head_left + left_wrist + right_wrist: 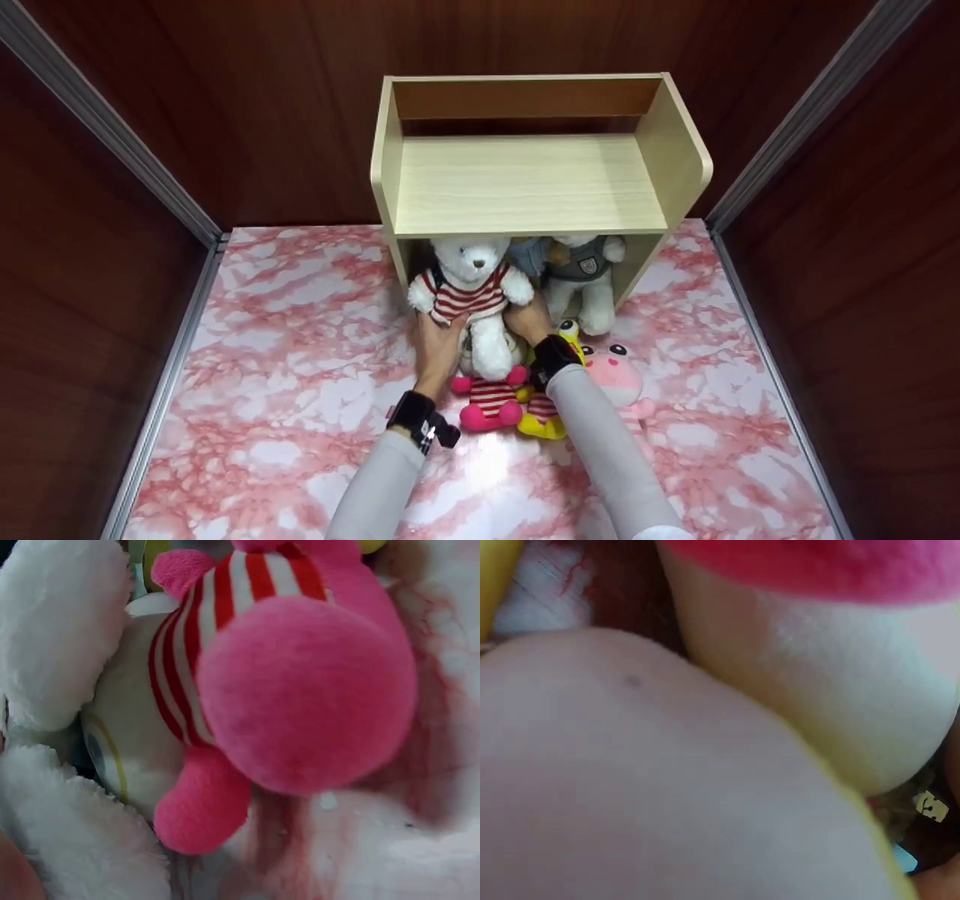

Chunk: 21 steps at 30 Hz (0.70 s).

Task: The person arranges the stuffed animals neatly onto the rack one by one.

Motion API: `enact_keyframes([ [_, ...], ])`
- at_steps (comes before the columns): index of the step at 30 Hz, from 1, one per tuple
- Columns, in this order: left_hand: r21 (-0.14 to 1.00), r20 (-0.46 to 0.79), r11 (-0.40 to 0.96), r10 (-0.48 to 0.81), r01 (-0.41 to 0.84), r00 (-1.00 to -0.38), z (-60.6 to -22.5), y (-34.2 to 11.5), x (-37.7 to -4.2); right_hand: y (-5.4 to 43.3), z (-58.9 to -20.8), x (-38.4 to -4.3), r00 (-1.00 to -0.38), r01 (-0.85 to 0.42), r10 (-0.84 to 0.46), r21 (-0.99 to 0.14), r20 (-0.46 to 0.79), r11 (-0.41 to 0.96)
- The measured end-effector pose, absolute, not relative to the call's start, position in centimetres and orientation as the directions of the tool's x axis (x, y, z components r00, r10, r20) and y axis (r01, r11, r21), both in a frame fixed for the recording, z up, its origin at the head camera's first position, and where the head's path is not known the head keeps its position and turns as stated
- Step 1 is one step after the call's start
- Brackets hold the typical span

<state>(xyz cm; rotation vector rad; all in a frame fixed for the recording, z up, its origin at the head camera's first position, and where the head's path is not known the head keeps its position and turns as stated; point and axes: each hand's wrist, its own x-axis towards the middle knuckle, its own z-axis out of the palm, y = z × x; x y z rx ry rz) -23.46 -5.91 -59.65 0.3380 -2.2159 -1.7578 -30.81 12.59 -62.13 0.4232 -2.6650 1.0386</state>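
A white teddy bear [469,296] in a red-and-white striped shirt leans at the front of the shelf's lower compartment. My left hand [439,341] grips its lower body from the left. On the bear's other side, my right hand [529,321] holds it, fingers hidden behind its arm. The bear's white furry legs [64,637] fill the left edge of the left wrist view. Below them lies a plush doll [493,397] with pink feet and a striped body, its pale head partly covered by the bear. Pale rounded plush [652,765] blocks most of the right wrist view.
A light wooden shelf [525,184] stands against the back panel. Inside its lower compartment sit a bear in a grey vest [585,270] and a blue-clothed plush [529,255]. A yellow-footed doll [544,426] and a pink plush [615,379] lie by my right forearm on the marbled floor [285,360].
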Motion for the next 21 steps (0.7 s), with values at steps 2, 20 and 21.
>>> enact_keyframes([
  [2, 0.963, 0.071, 0.268, -0.378, -0.036, -0.923, -59.5, -5.6, -24.1, 12.5, -60.6, -30.2, -0.929, -0.343, -0.167, -0.600, 0.329, 0.723],
  [20, 0.923, -0.014, 0.337, -0.455, -0.187, -0.891, -59.2, -5.5, -29.0, 12.6, -59.2, -29.6, -0.968, -0.245, -0.144, -0.667, 0.204, 0.703],
  [21, 0.927, -0.018, 0.326, -0.452, -0.184, -0.892, -59.1, -5.5, -29.3, 12.6, -59.3, -29.6, -0.962, -0.266, -0.150, -0.663, 0.227, 0.700],
])
